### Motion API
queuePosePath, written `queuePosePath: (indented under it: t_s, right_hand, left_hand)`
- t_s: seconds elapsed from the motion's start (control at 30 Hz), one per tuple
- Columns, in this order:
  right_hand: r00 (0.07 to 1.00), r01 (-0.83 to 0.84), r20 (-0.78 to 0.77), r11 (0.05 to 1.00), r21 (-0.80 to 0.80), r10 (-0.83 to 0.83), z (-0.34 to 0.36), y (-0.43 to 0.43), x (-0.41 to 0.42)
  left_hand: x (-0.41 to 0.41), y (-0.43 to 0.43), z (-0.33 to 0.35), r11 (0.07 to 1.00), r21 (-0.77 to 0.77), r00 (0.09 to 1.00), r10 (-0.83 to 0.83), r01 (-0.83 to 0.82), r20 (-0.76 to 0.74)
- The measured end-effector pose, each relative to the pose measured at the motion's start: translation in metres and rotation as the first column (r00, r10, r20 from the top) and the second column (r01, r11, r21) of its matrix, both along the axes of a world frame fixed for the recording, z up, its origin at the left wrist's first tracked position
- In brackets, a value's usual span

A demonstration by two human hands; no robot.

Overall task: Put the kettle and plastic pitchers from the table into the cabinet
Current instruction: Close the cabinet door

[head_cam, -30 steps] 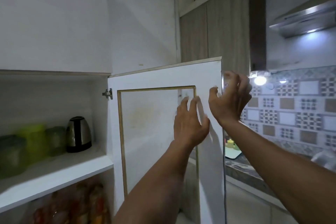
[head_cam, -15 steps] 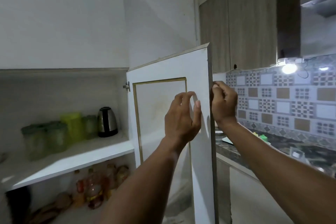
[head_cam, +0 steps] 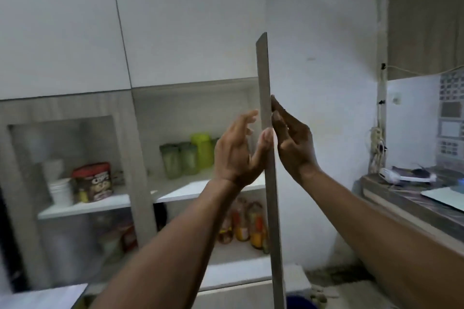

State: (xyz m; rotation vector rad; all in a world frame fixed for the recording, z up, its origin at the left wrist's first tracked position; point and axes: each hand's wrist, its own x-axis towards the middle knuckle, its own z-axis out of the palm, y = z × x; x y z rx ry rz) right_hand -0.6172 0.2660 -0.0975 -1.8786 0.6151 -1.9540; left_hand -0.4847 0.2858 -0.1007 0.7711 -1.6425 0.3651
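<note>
Both hands lay open-fingered against the edge-on cabinet door [head_cam: 267, 158], left hand [head_cam: 237, 152] inside, right hand [head_cam: 291, 143] outside, while green plastic pitchers [head_cam: 187, 157] stood mid-shelf [head_cam: 175, 189], the kettle hidden

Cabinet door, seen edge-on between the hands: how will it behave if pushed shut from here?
The cabinet door looks like a thin, flat, rigid panel, so it should probably swing as one piece, not flex. The left hand and right hand rest open-palmed on opposite faces, suggesting light force suffices. Released, it may swing freely; no latch is visible.
</note>
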Motion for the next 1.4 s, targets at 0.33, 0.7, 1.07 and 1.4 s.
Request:
queuePosePath:
  t_s: [0.33, 0.7, 1.07, 1.4]
  right_hand:
    - [0.844, 0.129, -0.454, 0.931, -0.343, -0.285, -0.036, -0.052, 0.175]
    - [0.482, 0.175, -0.742, 0.882, -0.438, -0.465, -0.032, -0.149, 0.321]
    - [0.35, 0.262, -0.784, 0.857, -0.444, -0.513, -0.038, -0.261, 0.409]
    - [0.283, 0.286, -0.852, 0.887, -0.363, -0.44, -0.042, -0.326, 0.445]
  left_hand:
    - [0.161, 0.0, -0.018, 0.808, -0.002, 0.806, 0.588, -0.59, 0.069]
    - [0.335, -0.093, -0.06, 0.514, 0.121, 0.509, 0.735, -0.849, 0.448]
    - [0.426, -0.209, -0.051, 0.496, 0.188, 0.512, 0.673, -0.848, 0.534]
    - [0.457, -0.287, -0.046, 0.469, 0.263, 0.528, 0.635, -0.844, 0.564]
